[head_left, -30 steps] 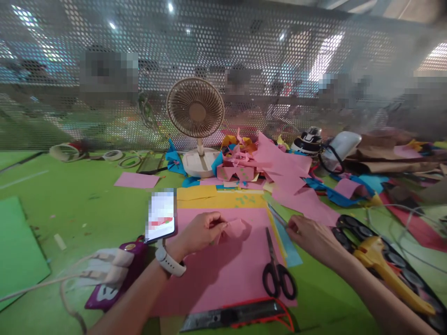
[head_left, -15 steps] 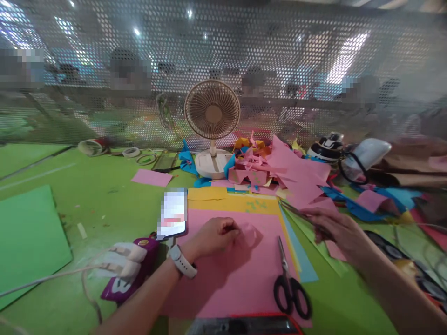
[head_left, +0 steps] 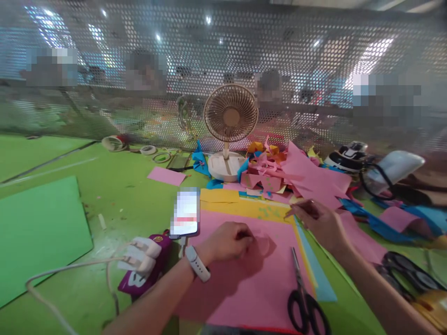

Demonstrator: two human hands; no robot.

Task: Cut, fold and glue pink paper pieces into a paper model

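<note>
My left hand (head_left: 228,240), with a white watch on its wrist, is curled on a small folded pink paper piece (head_left: 262,243) that rests on a large pink sheet (head_left: 251,284). My right hand (head_left: 319,223) hovers above the sheet's right corner, fingers pinched on a thin stick-like thing (head_left: 291,211) that I cannot name. Black scissors (head_left: 305,300) lie on the pink sheet below the right hand. Yellow paper (head_left: 240,204) lies beyond the pink sheet.
A phone (head_left: 186,213) leans on a purple holder (head_left: 146,270) left of the sheet. A small fan (head_left: 230,125) and a heap of pink and blue paper scraps (head_left: 300,174) stand behind. A dark green board (head_left: 38,228) lies at left. A perforated screen (head_left: 223,60) closes the back.
My right hand has lifted off the blue strip and moved up and inward, holding a thin thing. The view has shifted left. My left hand stays on the folded pink piece.
</note>
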